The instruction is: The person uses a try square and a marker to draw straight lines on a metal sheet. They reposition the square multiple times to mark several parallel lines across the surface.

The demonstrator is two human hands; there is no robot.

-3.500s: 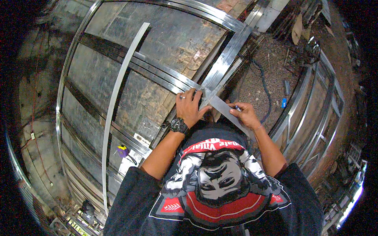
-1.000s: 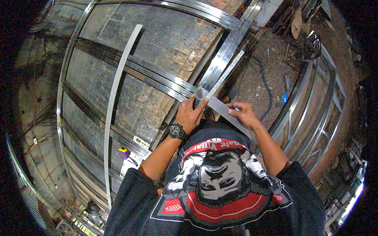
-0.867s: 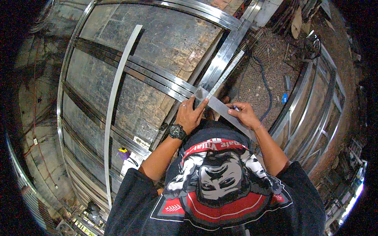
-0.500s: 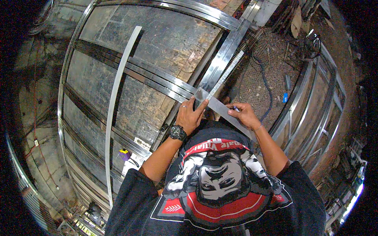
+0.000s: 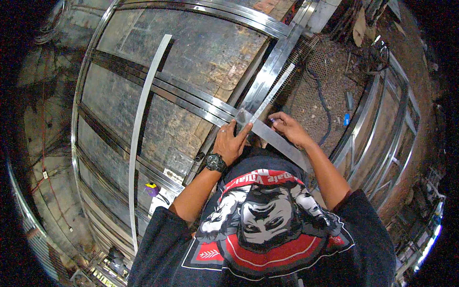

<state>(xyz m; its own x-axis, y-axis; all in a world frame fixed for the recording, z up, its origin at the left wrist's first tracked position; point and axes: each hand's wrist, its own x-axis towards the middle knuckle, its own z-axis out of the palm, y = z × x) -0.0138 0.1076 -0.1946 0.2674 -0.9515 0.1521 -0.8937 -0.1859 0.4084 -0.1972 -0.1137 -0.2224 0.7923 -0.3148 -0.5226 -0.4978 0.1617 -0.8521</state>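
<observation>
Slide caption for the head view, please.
Left hand touching a flat metal strip at a metal frame, right hand alongside.

Dim light is falling on the metal frame (image 5: 270,68) — glare is streaking along it, and the pale strip (image 5: 139,115) across it is casting a shadow. Right of the frame, a white glow (image 5: 433,240) is burning out; fisheye distortion is bowing the frame's left edge.
</observation>
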